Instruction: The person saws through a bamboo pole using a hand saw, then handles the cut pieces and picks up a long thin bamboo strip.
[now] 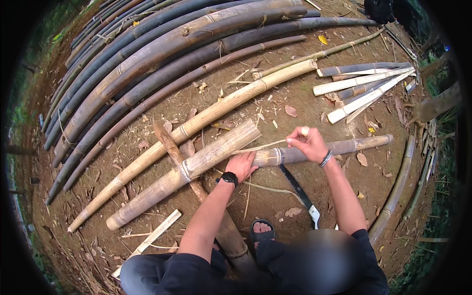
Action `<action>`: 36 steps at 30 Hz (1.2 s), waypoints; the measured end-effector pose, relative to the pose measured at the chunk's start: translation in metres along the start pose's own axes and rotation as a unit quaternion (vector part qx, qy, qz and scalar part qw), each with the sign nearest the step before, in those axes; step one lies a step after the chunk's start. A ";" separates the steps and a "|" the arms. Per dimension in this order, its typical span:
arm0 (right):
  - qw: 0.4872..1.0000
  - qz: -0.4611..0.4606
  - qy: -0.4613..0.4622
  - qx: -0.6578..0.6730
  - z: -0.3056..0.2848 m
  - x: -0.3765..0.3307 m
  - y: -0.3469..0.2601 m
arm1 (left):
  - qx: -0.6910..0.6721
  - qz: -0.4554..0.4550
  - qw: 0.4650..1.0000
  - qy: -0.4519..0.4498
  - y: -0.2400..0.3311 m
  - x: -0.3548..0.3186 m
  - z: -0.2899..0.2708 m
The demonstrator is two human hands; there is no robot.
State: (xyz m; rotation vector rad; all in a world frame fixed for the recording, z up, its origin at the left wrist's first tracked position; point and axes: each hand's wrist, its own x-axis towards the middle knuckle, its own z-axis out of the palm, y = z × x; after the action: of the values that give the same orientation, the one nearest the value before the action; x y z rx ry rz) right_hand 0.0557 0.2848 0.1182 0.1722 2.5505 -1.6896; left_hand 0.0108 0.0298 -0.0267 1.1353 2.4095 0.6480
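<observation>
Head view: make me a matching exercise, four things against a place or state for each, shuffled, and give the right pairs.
Things:
1. Left hand
2. Right hand
3. Long black-and-white tool
4. Split bamboo pieces

Places and states:
A. Between the two forearms
B. Fanned out at the upper right
C. Has a black watch at its wrist
D. Pinches a thin pale strip

Right pairs: 1-C; 2-D; 3-A; 4-B

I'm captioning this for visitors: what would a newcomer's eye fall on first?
Probably the rows of long bamboo poles sweeping across the upper left. Next, right of centre, the right hand pinching a thin strip; then the pale split bamboo fanned out at upper right.
</observation>
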 end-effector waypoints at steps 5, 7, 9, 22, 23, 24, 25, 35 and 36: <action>0.955 0.010 -0.066 -0.290 0.000 0.014 -0.079 | 0.145 0.097 0.980 0.094 -0.006 -0.015 0.003; 0.946 0.008 -0.049 -0.319 0.002 0.010 -0.063 | 0.219 0.207 0.949 0.088 -0.017 -0.024 -0.007; 0.944 0.042 -0.045 -0.323 0.003 0.000 -0.053 | 0.270 0.381 0.884 0.002 -0.008 -0.032 -0.051; 0.901 0.092 -0.083 -0.415 0.070 -0.052 -0.084 | 0.071 -0.112 0.987 -0.087 -0.033 -0.013 -0.101; 0.899 0.089 -0.078 -0.422 0.072 -0.054 -0.098 | 0.044 -0.122 0.988 -0.086 -0.030 -0.005 -0.098; 0.898 0.083 -0.076 -0.426 0.081 -0.057 -0.115 | 0.019 -0.136 0.987 -0.087 -0.028 -0.003 -0.098; 0.897 0.078 -0.072 -0.429 0.090 -0.062 -0.132 | -0.005 -0.149 0.985 -0.088 -0.029 0.000 -0.100; 0.919 -0.078 0.007 -0.388 0.202 -0.137 -0.168 | -0.063 -0.152 0.985 0.048 -0.052 0.001 -0.212; 0.930 -0.074 0.013 -0.359 0.213 -0.139 -0.181 | -0.051 -0.167 0.982 0.064 -0.055 -0.005 -0.226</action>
State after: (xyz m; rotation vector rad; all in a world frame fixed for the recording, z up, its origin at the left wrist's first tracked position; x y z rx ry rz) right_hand 0.1694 0.0111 0.2180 -0.0500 3.0570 -0.6781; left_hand -0.1398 -0.0585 0.1273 0.6418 2.5590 0.7402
